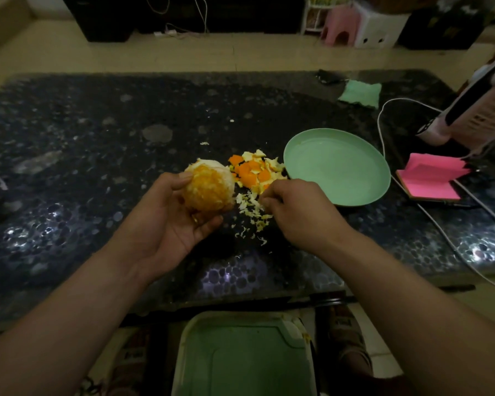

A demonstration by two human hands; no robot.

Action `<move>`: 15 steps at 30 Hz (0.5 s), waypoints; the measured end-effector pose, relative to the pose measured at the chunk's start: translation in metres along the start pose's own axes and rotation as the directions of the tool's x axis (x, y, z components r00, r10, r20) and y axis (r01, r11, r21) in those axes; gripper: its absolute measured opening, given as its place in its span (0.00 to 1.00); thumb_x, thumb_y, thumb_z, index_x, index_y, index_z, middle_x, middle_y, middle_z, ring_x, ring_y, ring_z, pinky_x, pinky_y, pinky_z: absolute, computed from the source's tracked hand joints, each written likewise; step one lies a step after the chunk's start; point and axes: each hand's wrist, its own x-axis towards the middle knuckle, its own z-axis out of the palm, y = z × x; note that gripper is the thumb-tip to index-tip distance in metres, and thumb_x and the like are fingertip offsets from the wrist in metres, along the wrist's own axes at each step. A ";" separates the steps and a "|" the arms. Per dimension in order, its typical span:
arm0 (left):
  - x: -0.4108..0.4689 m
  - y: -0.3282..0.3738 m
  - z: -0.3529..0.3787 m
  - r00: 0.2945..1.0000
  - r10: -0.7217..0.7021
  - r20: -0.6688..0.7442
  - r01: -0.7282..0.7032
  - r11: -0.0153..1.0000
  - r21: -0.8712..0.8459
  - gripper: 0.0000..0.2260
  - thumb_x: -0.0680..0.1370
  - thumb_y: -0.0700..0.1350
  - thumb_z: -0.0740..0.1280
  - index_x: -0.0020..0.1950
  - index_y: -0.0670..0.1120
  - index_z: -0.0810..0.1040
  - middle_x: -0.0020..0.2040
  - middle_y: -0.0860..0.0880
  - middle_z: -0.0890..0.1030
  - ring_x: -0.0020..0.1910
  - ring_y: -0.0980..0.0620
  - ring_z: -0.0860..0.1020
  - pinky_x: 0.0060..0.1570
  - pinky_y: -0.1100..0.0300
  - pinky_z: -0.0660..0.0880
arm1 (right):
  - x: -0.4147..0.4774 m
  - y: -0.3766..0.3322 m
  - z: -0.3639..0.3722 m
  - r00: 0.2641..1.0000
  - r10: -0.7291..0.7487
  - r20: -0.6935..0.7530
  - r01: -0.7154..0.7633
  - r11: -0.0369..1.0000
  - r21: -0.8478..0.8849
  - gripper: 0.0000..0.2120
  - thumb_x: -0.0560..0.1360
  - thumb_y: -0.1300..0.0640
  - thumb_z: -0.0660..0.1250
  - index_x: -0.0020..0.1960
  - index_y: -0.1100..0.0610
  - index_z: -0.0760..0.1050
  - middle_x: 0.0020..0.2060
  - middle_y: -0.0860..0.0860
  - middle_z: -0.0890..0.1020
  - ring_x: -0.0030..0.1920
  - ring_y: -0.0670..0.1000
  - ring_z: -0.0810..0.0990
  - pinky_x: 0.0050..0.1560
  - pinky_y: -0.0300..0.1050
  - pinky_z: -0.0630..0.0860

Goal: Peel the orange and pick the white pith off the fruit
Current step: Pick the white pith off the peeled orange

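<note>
Fingers of the left hand curled under the orange with the thumb pressed on its top. That kept the fruit cupped above the table, well to the left of the green plate. From my end the skin looked mostly off, with pale pith clinging to the side farthest from me. The right hand hung between the orange and the plate, low over a scatter of pith shreds. Its fingertips were bunched together, and I could not tell whether a shred sat between them. Peel pieces lay heaped just off the plate's left rim.

My worry was the flesh, which already looked ragged on the side facing me. A hard thumb press or a nail digging for pith could, I judged, split a segment and wet the grip. A slick orange held only by curled fingers might then slip out and roll away from the plate, towards the near table edge. Juice could also run right, past the plate, to the white cable and the pink notepad.
</note>
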 end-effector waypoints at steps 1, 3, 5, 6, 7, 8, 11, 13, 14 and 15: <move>0.001 -0.001 0.001 1.000 0.002 -0.025 -0.002 1.000 -0.004 0.25 0.79 0.53 0.65 0.74 0.43 0.76 0.66 0.38 0.83 0.55 0.42 0.85 0.44 0.58 0.83 | 0.001 0.000 0.002 1.000 0.005 -0.003 -0.005 1.000 -0.021 0.06 0.83 0.53 0.68 0.52 0.51 0.84 0.47 0.48 0.86 0.48 0.50 0.82 0.47 0.45 0.76; 0.002 -0.004 0.003 0.998 0.007 -0.057 -0.008 1.000 -0.012 0.24 0.80 0.53 0.64 0.73 0.43 0.76 0.62 0.40 0.85 0.55 0.43 0.86 0.44 0.58 0.83 | 0.002 -0.002 0.004 1.000 0.021 -0.010 -0.021 0.997 -0.073 0.07 0.81 0.50 0.71 0.47 0.52 0.79 0.43 0.49 0.83 0.44 0.52 0.81 0.43 0.47 0.74; 0.003 -0.006 0.006 0.997 0.008 -0.081 -0.011 1.000 -0.026 0.22 0.82 0.52 0.64 0.72 0.43 0.76 0.62 0.40 0.85 0.55 0.42 0.85 0.45 0.58 0.83 | 0.001 -0.005 0.006 1.000 0.019 -0.014 -0.021 0.986 -0.166 0.13 0.80 0.45 0.72 0.44 0.52 0.75 0.38 0.49 0.81 0.41 0.52 0.78 0.39 0.48 0.72; 0.003 -0.008 0.008 0.996 0.006 -0.092 -0.009 0.999 -0.033 0.21 0.82 0.51 0.64 0.72 0.43 0.76 0.63 0.39 0.85 0.56 0.41 0.85 0.47 0.57 0.83 | 0.000 -0.007 0.006 1.000 0.013 -0.017 -0.016 0.977 -0.213 0.14 0.80 0.44 0.71 0.44 0.52 0.75 0.38 0.49 0.81 0.40 0.52 0.78 0.38 0.48 0.72; 0.004 -0.009 0.009 0.995 0.004 -0.100 -0.008 0.999 -0.041 0.21 0.82 0.51 0.65 0.72 0.43 0.76 0.65 0.39 0.84 0.58 0.40 0.85 0.49 0.56 0.83 | -0.001 -0.007 0.006 1.000 0.001 -0.011 -0.004 0.969 -0.247 0.11 0.81 0.46 0.69 0.46 0.52 0.76 0.40 0.49 0.81 0.42 0.53 0.79 0.39 0.49 0.74; 0.004 -0.011 0.010 0.994 0.001 -0.105 -0.006 0.999 -0.051 0.21 0.81 0.50 0.66 0.72 0.43 0.76 0.66 0.38 0.84 0.60 0.39 0.85 0.51 0.56 0.83 | -0.002 -0.007 0.006 1.000 -0.013 -0.003 0.012 0.967 -0.256 0.06 0.81 0.50 0.67 0.50 0.52 0.77 0.43 0.50 0.82 0.45 0.54 0.80 0.41 0.49 0.76; 0.003 -0.013 0.013 0.994 0.004 -0.108 -0.012 0.997 -0.073 0.25 0.76 0.48 0.71 0.72 0.42 0.76 0.67 0.38 0.83 0.64 0.37 0.83 0.54 0.52 0.83 | -0.004 -0.010 0.002 1.000 -0.002 -0.011 0.000 0.980 -0.198 0.04 0.81 0.51 0.66 0.50 0.51 0.77 0.42 0.48 0.82 0.44 0.53 0.80 0.40 0.49 0.76; 0.002 -0.013 0.015 0.995 0.015 -0.102 -0.023 0.997 -0.078 0.26 0.74 0.47 0.72 0.72 0.42 0.77 0.67 0.38 0.83 0.65 0.37 0.83 0.54 0.52 0.84 | -0.006 -0.013 0.000 0.999 -0.003 -0.039 -0.004 0.983 -0.181 0.09 0.82 0.48 0.67 0.46 0.51 0.78 0.39 0.47 0.81 0.42 0.51 0.79 0.37 0.47 0.72; 0.001 -0.013 0.017 0.995 0.018 -0.098 -0.026 0.996 -0.081 0.26 0.74 0.46 0.72 0.72 0.42 0.77 0.67 0.38 0.83 0.65 0.37 0.83 0.54 0.52 0.84 | -0.006 -0.014 0.000 0.998 -0.013 -0.057 0.003 0.986 -0.170 0.06 0.81 0.50 0.67 0.49 0.51 0.79 0.42 0.47 0.81 0.43 0.51 0.79 0.39 0.47 0.73; 0.000 -0.012 0.018 0.995 0.018 -0.097 -0.027 0.996 -0.086 0.26 0.74 0.46 0.72 0.72 0.41 0.77 0.67 0.38 0.83 0.64 0.37 0.83 0.54 0.52 0.84 | -0.006 -0.016 -0.001 0.998 -0.007 -0.066 -0.003 0.990 -0.144 0.04 0.80 0.53 0.67 0.54 0.50 0.79 0.44 0.47 0.82 0.45 0.52 0.80 0.41 0.48 0.75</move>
